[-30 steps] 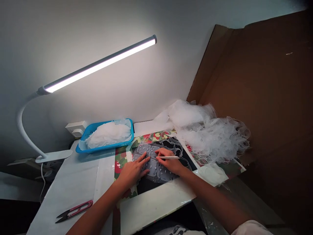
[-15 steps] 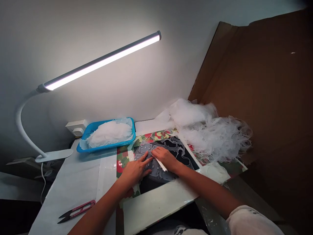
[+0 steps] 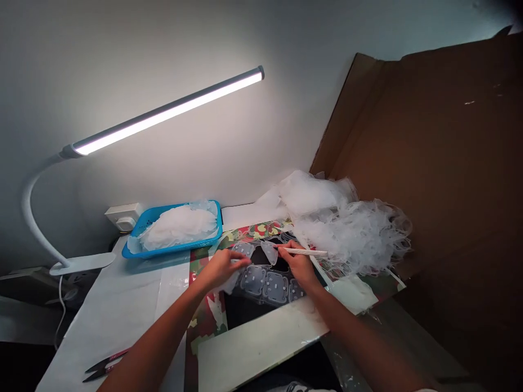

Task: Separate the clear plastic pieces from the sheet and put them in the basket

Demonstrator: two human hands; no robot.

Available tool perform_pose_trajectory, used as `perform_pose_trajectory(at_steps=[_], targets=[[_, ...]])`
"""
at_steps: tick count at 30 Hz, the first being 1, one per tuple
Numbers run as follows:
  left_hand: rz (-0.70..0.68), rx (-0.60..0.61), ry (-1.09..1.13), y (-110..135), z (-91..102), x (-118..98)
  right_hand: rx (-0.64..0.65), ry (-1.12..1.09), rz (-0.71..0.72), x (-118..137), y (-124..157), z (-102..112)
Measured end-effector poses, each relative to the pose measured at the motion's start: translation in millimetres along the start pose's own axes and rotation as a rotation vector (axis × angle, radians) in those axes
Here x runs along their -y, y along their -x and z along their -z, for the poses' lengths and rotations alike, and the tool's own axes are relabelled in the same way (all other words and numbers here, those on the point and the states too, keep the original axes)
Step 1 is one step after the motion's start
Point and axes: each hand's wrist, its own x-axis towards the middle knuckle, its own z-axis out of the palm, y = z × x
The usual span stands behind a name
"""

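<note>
My right hand [image 3: 300, 265] grips a slim white stick-like tool [image 3: 306, 251], its back end pointing right. By its fingertips a small translucent piece [image 3: 268, 253] stands tilted up from the black board [image 3: 245, 314]. My left hand [image 3: 223, 268] is closed, with thin translucent pieces [image 3: 229, 284] showing below its palm. Its fingers are partly hidden. Between and below the hands lies a thin clear sheet of rounded, dotted shapes [image 3: 275, 287], with dark gaps in its upper part.
A blue basket [image 3: 133, 247] of translucent pieces stands back left. Tangled clear scraps [image 3: 363, 231] are heaped at right beside a tall cardboard panel [image 3: 429, 152]. Thread snips [image 3: 104, 366] lie front left, partly behind my forearm. A lit lamp [image 3: 171, 111] hangs above.
My hands have moved apart from the sheet's middle. The tool has swung to point right, a translucent piece is lifted, and clear pieces now show under my left hand. The view has shifted slightly.
</note>
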Motion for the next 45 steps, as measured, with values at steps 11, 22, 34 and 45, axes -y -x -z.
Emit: perform_pose_trajectory(at_steps=[11,22,34,45], targets=[[0.048,-0.069,0.135,-59,-34.7,-2,0.254,0.037,-0.129,5,-47,-11],[-0.075,-0.428,-0.189,-4,-51.5,-13,0.404,0.161,-0.072,-1,-72,-30],[-0.106,-0.939,0.277,69,-59.7,1,0.390,0.199,0.097,-17,-77,-27],[0.015,-1.247,0.123,86,-47.8,13,0.492,0.200,0.206,-24,-72,-24]])
